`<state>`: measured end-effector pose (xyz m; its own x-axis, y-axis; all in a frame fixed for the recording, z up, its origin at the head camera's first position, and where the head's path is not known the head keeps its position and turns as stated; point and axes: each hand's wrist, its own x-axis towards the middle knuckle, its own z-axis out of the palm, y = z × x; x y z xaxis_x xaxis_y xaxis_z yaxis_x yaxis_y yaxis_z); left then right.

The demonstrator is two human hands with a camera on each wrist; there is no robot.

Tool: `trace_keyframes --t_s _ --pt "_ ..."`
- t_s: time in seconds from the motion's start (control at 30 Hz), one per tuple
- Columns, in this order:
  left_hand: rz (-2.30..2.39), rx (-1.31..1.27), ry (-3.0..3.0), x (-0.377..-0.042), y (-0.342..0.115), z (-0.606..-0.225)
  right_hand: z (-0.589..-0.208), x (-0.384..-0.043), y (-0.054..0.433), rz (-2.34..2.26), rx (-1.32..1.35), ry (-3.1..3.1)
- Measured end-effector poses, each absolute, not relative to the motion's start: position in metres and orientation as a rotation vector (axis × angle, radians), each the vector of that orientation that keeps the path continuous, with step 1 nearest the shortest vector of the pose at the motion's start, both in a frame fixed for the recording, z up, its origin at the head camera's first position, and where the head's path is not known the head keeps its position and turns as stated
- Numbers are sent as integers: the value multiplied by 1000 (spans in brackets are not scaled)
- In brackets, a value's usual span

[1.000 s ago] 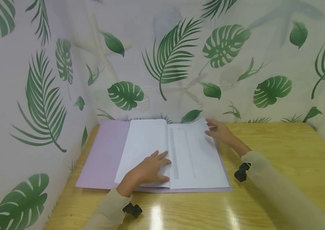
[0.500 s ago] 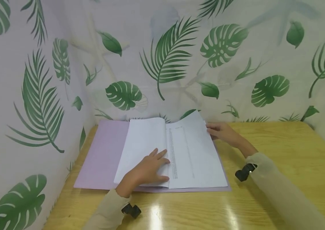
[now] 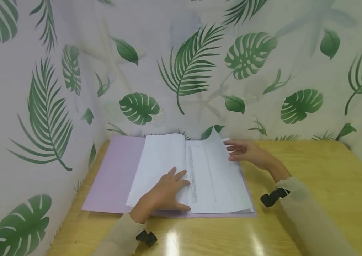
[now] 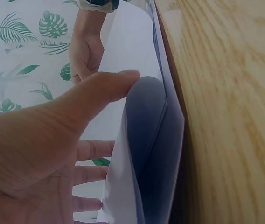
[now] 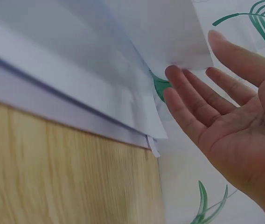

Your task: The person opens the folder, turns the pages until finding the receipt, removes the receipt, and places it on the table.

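An open booklet with a pale purple cover (image 3: 113, 174) and white pages lies on the wooden table. My left hand (image 3: 166, 192) rests on the blank left-hand pages (image 3: 163, 153) with fingers spread, its thumb beside the fold. The left wrist view shows the thumb (image 4: 102, 91) on the paper by the curved gap at the fold. A right-hand sheet (image 3: 224, 177), with a narrow column of small print, is lifted at its upper outer corner and bends inward. My right hand (image 3: 248, 153) is at its outer edge, with extended fingers (image 5: 188, 93) against the raised corner and thumb apart.
The wooden table (image 3: 312, 177) extends to the right and in front of the booklet. Leaf-patterned white walls (image 3: 264, 78) rise behind it and on the left. Small black devices (image 3: 273, 197) are strapped at both wrists.
The right-hand sheet's upper corner has risen and moved left, and its lower corner now lifts slightly from the pages below. My right hand's fingers have straightened. My left hand stays nearly in place.
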<state>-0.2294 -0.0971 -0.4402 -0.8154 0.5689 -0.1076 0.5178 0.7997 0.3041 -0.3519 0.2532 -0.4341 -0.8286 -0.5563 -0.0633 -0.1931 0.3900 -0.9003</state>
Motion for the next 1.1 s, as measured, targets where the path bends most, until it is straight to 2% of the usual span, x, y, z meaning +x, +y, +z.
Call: trace_keyframes --t_s 0.27,0.5,1.1 --pt "318 842 2824 -234 -99 -434 -430 -347 241 -1453 -633 2297" --pt "379 816 2776 -227 -100 -432 -435 -340 239 -1500 -722 2241" --pt "264 881 2804 -226 -92 -443 -454 -325 207 -1426 -619 2305"
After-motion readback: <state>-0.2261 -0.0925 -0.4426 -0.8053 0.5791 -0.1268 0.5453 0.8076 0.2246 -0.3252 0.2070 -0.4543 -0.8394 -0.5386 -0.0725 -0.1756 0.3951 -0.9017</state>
